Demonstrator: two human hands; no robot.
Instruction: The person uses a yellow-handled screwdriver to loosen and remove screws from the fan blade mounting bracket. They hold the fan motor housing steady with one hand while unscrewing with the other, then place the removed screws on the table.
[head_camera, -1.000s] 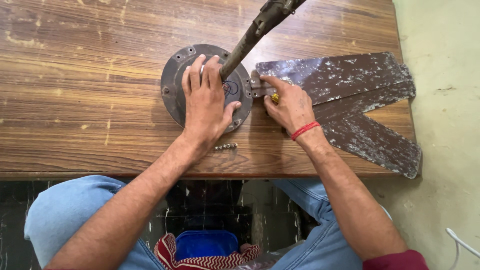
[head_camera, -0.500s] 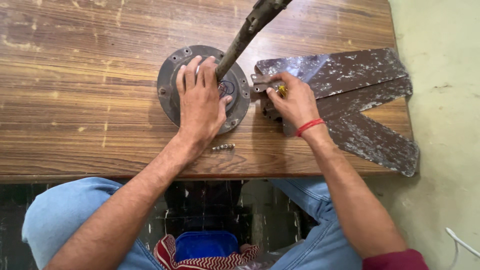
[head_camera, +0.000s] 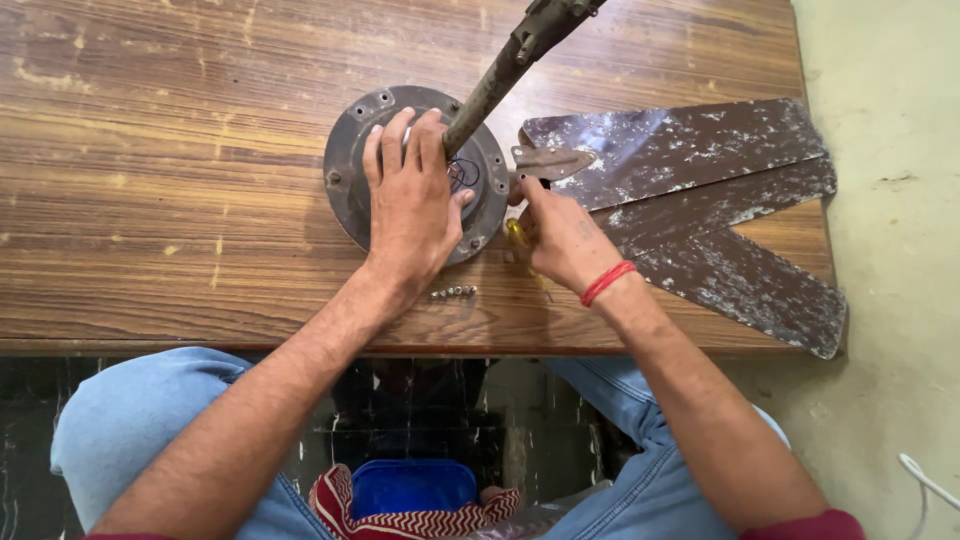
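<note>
Left hand lying flat and spread on round fan motor housing, mid wooden table, beside its rusty rod. Right hand gripping yellow-handled screwdriver at blade bracket; worn fan blades fanning rightward, loose screws near table edge

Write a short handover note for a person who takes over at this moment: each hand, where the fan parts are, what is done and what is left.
Left hand: flat on the round fan motor, steadying it on the wooden table.
Right hand: at the blade bracket, gripping a yellow-handled tool.
Rusty rod rises from the motor.
Worn blades lie stacked at the right.
Loose screws lie near the table edge.
Done: cannot tell whether any blade is fixed.
Left: the bracket joint at the motor rim.
</note>
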